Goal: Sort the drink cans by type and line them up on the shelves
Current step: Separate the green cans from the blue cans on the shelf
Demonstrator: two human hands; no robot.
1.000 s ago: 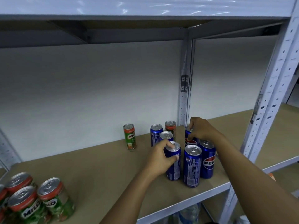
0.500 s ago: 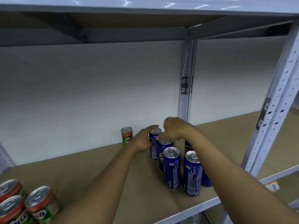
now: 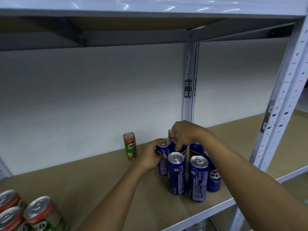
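Several tall blue Pepsi cans (image 3: 198, 179) stand clustered on the brown shelf board (image 3: 100, 177) near its front edge. My left hand (image 3: 150, 157) grips the left rear blue can (image 3: 163, 165) by its side. My right hand (image 3: 186, 134) is closed from above on the top of another blue can (image 3: 183, 151) behind the front pair. A green and orange Milo can (image 3: 130, 145) stands alone by the back wall, left of my hands. Another Milo can (image 3: 169, 136) is mostly hidden behind my right hand.
Several Milo cans (image 3: 40, 214) stand grouped at the bottom left corner. A grey steel upright (image 3: 281, 100) rises at the right, another post (image 3: 189, 90) at the back. The upper shelf (image 3: 133, 7) hangs overhead. A further shelf bay (image 3: 250, 134) extends to the right.
Both hands moved from the front and right cans back to the rear of the blue cluster. The left hand now holds the left rear can and the right grips a can top.
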